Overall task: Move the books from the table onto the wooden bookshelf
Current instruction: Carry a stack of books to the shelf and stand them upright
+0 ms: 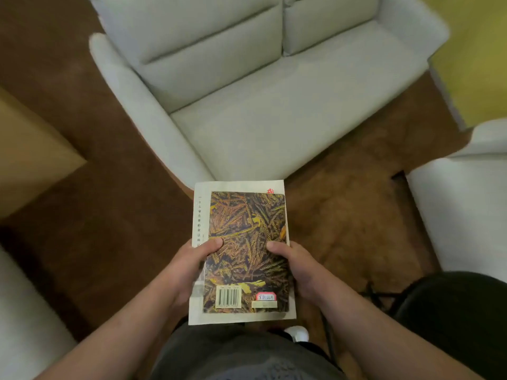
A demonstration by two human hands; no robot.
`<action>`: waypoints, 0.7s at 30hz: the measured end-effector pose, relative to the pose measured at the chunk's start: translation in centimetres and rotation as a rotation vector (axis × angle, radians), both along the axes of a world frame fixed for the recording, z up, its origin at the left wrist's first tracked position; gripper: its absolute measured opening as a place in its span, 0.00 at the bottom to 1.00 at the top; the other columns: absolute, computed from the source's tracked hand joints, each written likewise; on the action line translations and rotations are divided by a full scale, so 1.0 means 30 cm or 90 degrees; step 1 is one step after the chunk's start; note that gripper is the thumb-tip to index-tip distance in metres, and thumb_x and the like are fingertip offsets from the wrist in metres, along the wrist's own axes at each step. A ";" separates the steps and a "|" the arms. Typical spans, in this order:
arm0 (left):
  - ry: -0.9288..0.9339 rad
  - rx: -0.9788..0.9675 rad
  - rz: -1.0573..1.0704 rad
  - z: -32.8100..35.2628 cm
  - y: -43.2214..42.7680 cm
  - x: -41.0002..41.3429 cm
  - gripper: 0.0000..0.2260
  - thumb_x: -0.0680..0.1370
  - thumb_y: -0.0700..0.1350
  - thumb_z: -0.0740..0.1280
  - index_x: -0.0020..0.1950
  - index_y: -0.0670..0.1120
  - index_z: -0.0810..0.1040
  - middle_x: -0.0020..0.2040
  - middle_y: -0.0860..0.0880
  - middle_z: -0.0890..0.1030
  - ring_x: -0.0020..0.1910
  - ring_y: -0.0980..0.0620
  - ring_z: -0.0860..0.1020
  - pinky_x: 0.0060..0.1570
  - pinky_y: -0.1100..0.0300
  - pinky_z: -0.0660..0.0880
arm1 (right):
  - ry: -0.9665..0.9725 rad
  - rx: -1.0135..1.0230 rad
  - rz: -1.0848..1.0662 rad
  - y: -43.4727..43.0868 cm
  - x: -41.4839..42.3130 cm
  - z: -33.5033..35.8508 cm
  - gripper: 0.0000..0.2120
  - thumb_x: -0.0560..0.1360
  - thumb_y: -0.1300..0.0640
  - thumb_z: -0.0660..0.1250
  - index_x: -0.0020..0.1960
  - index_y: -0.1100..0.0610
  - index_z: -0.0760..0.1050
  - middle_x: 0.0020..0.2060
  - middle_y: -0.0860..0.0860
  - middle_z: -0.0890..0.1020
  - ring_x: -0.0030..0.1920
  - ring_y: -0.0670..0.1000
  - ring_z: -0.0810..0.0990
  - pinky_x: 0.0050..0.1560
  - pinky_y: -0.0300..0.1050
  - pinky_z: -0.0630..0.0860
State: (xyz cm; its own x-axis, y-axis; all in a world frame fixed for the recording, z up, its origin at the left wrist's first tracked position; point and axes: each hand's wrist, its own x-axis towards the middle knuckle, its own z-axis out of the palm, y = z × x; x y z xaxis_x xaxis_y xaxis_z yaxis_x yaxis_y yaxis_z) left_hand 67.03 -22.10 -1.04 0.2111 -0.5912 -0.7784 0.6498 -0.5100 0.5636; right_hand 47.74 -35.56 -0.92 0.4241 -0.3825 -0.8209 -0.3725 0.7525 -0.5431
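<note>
Our left hand (189,267) clamps the left edge of the book (247,229), thumb on top; our right hand (296,270) clamps the right edge. It hangs flat above the carpet (343,215), back cover up, long axis pointing away towards the sofa (274,105), barcode end nearest us. We judge this mid-carry: next, find the shelf, unseen here.

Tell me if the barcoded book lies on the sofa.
No, left hand and right hand hold the book over the carpet, short of the sofa.

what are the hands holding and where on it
Two stacked books: the left hand grips the left long edge, the right hand the right edge, thumbs on the top cover.
</note>
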 end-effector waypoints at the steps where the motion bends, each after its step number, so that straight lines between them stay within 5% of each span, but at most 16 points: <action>1: -0.012 -0.001 0.020 0.009 0.025 0.061 0.26 0.67 0.50 0.74 0.64 0.47 0.76 0.55 0.41 0.86 0.54 0.38 0.84 0.59 0.40 0.78 | -0.002 -0.003 0.021 0.005 0.079 0.010 0.11 0.77 0.56 0.71 0.57 0.60 0.81 0.48 0.58 0.89 0.49 0.58 0.87 0.53 0.52 0.82; 5: -0.045 -0.018 0.112 0.059 0.138 0.278 0.23 0.66 0.52 0.74 0.60 0.49 0.77 0.48 0.47 0.88 0.45 0.46 0.87 0.39 0.54 0.83 | -0.007 -0.033 0.127 0.036 0.378 0.050 0.13 0.78 0.56 0.70 0.58 0.61 0.80 0.54 0.62 0.87 0.56 0.62 0.85 0.59 0.54 0.80; 9: -0.072 -0.003 0.191 0.107 0.262 0.436 0.26 0.66 0.54 0.74 0.61 0.47 0.78 0.50 0.45 0.88 0.49 0.43 0.86 0.50 0.48 0.81 | -0.016 -0.059 0.225 0.095 0.624 0.099 0.15 0.78 0.56 0.69 0.61 0.63 0.80 0.54 0.61 0.87 0.55 0.60 0.85 0.53 0.49 0.81; 12: -0.083 -0.002 0.247 0.143 0.341 0.505 0.24 0.66 0.54 0.73 0.59 0.48 0.79 0.48 0.46 0.88 0.46 0.45 0.87 0.41 0.53 0.81 | -0.012 -0.062 0.282 0.140 0.765 0.117 0.16 0.77 0.54 0.71 0.60 0.63 0.80 0.52 0.61 0.87 0.52 0.59 0.86 0.51 0.47 0.81; 15: -0.104 0.023 0.300 0.156 0.403 0.561 0.23 0.65 0.56 0.73 0.57 0.50 0.80 0.44 0.50 0.88 0.50 0.44 0.85 0.50 0.50 0.78 | -0.036 -0.040 0.326 0.180 0.881 0.113 0.14 0.74 0.52 0.73 0.55 0.60 0.82 0.48 0.58 0.89 0.44 0.55 0.89 0.41 0.43 0.83; 18: -0.086 0.041 0.350 0.146 0.438 0.627 0.20 0.67 0.55 0.73 0.57 0.51 0.80 0.50 0.47 0.87 0.56 0.43 0.81 0.62 0.43 0.73 | -0.037 -0.014 0.356 0.208 0.984 0.095 0.21 0.68 0.48 0.73 0.56 0.59 0.82 0.51 0.60 0.88 0.50 0.60 0.88 0.52 0.53 0.84; 21: -0.085 0.043 0.387 0.125 0.448 0.705 0.18 0.67 0.55 0.73 0.55 0.52 0.79 0.45 0.52 0.87 0.53 0.50 0.78 0.53 0.51 0.71 | -0.029 0.004 0.382 0.211 1.092 0.066 0.25 0.67 0.47 0.73 0.59 0.59 0.80 0.52 0.61 0.87 0.52 0.62 0.87 0.57 0.57 0.82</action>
